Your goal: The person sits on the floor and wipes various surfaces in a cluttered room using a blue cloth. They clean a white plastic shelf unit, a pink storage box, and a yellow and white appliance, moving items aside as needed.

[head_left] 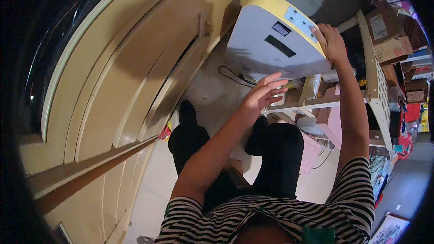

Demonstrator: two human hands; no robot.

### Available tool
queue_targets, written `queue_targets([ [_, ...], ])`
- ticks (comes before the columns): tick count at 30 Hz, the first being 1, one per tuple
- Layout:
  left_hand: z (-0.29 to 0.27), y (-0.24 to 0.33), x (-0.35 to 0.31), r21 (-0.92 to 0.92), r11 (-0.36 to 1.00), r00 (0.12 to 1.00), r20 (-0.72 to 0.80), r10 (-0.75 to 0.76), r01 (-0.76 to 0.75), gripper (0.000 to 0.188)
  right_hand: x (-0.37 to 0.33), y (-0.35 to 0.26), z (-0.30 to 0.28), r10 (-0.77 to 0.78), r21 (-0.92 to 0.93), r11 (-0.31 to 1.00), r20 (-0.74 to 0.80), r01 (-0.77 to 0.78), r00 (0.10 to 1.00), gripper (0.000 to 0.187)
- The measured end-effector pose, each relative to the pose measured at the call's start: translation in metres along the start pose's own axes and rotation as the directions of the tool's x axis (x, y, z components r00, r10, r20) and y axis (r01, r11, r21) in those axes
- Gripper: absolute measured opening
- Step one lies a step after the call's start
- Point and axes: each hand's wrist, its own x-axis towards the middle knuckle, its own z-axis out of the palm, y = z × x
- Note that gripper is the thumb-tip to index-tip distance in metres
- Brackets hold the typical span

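Note:
A boxy appliance [253, 40] with rounded corners stands tilted in front of me, its wide face pale grey-white and its side band yellow. A light button panel [300, 23] is set in that band, and a dark window [280, 46] shows on the face. My right hand [333, 45] grips the appliance at its right edge, the thumb lying by the panel; part of the fingers' hold is hidden. Below the appliance's lower edge, my left hand [266, 92] is open, palm turned inward, with its fingers stretched and holding nothing. Whether its fingertips touch the face I cannot tell.
A large cream panelled door [149, 63] fills the left. On the right stands a cream shelf rack [371, 63] with cardboard boxes [392, 47] behind it and a pink box [329, 119] low down. A dark cable [230, 73] loops on the floor. My legs are below.

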Motion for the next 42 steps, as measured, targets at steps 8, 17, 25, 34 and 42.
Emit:
queue_targets([
  [8, -0.004, 0.007, 0.003, 0.116, 0.991, 0.987, -0.148, -0.056, 0.074, 0.052, 0.047, 0.068, 0.046, 0.143, 0.023, 0.989, 0.039, -0.144, 0.989, 0.058],
  [17, -0.010, -0.004, 0.011, 0.080, 0.991, 0.952, -0.296, -0.075, 0.103, 0.046, 0.033, 0.027, 0.023, 0.341, 0.104, 0.936, -0.048, -0.335, 0.939, 0.053],
  [25, -0.015, -0.015, 0.025, 0.034, 0.996, 0.947, -0.314, -0.062, 0.077, 0.035, 0.032, 0.048, 0.031, 0.151, 0.008, 0.988, -0.225, -0.153, 0.963, 0.032],
  [34, -0.024, -0.004, 0.014, 0.046, 0.998, 0.942, -0.336, -0.017, 0.035, 0.032, 0.027, 0.037, 0.023, 0.239, -0.126, 0.947, -0.333, -0.294, 0.912, 0.034],
  [42, -0.030, 0.007, 0.005, 0.048, 0.998, 0.926, -0.377, -0.006, 0.026, 0.032, 0.082, -0.050, 0.050, 0.043, -0.135, 0.986, -0.371, -0.100, 0.928, 0.024],
])
